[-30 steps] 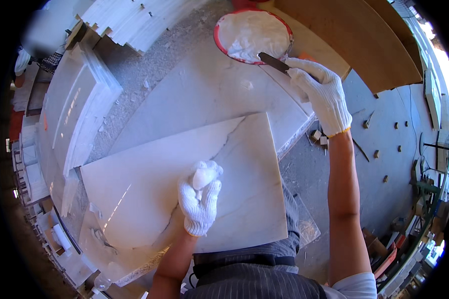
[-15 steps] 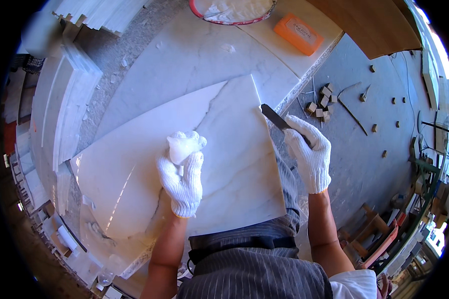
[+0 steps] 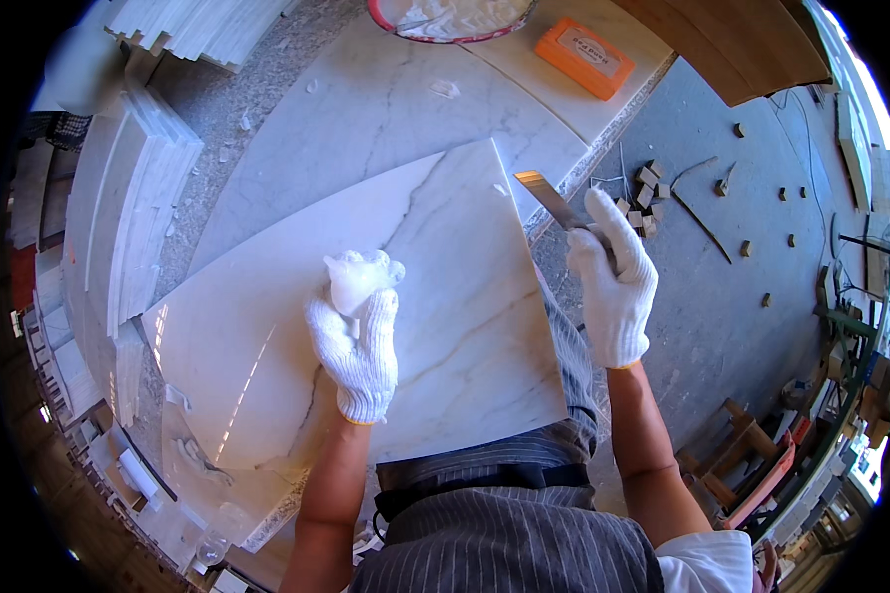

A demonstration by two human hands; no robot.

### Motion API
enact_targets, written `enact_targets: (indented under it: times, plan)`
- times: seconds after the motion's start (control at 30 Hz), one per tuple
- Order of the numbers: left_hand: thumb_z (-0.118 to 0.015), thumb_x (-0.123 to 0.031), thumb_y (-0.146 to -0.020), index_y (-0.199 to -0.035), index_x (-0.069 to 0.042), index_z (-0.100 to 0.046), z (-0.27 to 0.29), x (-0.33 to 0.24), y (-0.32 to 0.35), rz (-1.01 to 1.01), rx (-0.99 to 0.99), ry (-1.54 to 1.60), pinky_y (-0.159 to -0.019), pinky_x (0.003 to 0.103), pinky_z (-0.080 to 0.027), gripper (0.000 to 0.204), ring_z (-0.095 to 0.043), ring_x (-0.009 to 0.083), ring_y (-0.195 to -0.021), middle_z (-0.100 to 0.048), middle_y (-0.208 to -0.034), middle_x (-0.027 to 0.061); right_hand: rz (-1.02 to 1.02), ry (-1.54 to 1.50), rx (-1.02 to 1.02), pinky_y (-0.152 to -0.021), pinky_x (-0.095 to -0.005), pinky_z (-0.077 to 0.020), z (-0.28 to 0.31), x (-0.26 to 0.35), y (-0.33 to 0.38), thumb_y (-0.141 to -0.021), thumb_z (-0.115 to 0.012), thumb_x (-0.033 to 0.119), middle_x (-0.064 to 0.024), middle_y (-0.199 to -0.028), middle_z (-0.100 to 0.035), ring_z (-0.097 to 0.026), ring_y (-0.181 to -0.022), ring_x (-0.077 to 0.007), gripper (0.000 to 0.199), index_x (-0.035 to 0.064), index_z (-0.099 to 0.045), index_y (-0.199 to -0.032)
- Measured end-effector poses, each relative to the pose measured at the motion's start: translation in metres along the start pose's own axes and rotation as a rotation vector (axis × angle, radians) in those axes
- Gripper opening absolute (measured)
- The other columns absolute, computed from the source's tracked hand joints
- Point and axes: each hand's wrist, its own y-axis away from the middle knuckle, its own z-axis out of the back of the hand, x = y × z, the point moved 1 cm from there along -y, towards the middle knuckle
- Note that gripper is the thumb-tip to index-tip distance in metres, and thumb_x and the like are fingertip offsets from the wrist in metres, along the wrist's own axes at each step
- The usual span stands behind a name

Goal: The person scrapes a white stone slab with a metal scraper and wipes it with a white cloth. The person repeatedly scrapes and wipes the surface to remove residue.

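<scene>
A white marble slab (image 3: 445, 296) with grey veins lies tilted in front of me on a larger marble slab (image 3: 366, 109). My left hand (image 3: 356, 341), in a white knit glove, rests on the top slab and holds a lump of white putty (image 3: 358, 277). My right hand (image 3: 611, 282), also gloved, grips a putty knife (image 3: 554, 203). Its flat metal blade points up and left, just off the slab's right corner.
A red-rimmed bowl of white paste (image 3: 450, 15) and an orange block (image 3: 585, 56) sit at the far edge. Stacked marble strips (image 3: 129, 227) stand at the left. Small wooden blocks (image 3: 648, 188) lie scattered on the grey floor at the right, by a wooden board (image 3: 752, 44).
My right hand brought the putty knife back from the bowl to the slab's right edge. My left hand stayed on the slab with the putty lump. My view shifted down.
</scene>
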Motion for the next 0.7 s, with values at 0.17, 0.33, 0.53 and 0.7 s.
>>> enact_targets:
  times: [0.17,0.33,0.53,0.7]
  plan:
    - [-0.06,-0.005,-0.095,-0.124,0.009,-0.042,0.0,0.001,-0.001,-0.047,-0.045,-0.055,-0.097,0.042,-0.05,0.037,-0.064,0.0259,-0.102,-0.062,-0.115,0.0201,-0.457,-1.01,0.319,-0.069,-0.0288,-0.0522,0.007,-0.011,0.009,-0.093,-0.07,0.018,-0.0087,-0.099,-0.065,-0.062,-0.077,-0.0154,0.04,-0.0013,-0.06,-0.127]
    - [-0.063,0.0,-0.092,-0.122,0.007,-0.046,-0.003,0.002,-0.006,-0.02,-0.068,0.015,-0.093,0.039,-0.052,0.036,-0.065,0.0242,-0.102,-0.062,-0.115,0.0187,-0.432,-0.977,0.283,-0.072,-0.0324,-0.0566,0.012,-0.002,0.02,-0.092,-0.071,0.019,-0.0104,-0.104,-0.066,-0.065,-0.084,-0.0159,0.032,0.0048,-0.063,-0.119]
    - [-0.069,0.005,-0.088,-0.121,0.005,-0.049,-0.016,0.001,-0.023,0.094,-0.214,-0.006,-0.091,0.036,-0.055,0.039,-0.064,0.0214,-0.104,-0.062,-0.116,0.0163,-0.361,-0.599,0.388,-0.07,-0.0287,-0.055,0.016,0.021,0.004,-0.095,-0.063,0.01,-0.0115,-0.104,-0.065,-0.063,-0.082,-0.0124,0.035,0.0031,-0.058,-0.128]
    - [-0.066,0.005,-0.089,-0.125,0.005,-0.047,-0.019,-0.001,-0.028,0.053,-0.196,-0.012,-0.092,0.036,-0.055,0.04,-0.064,0.0221,-0.103,-0.061,-0.114,0.0151,-0.04,-0.055,0.379,-0.068,-0.0307,-0.0526,0.015,0.018,-0.001,-0.096,-0.061,0.013,-0.0114,-0.103,-0.067,-0.063,-0.08,-0.0137,0.043,0.0046,-0.055,-0.138]
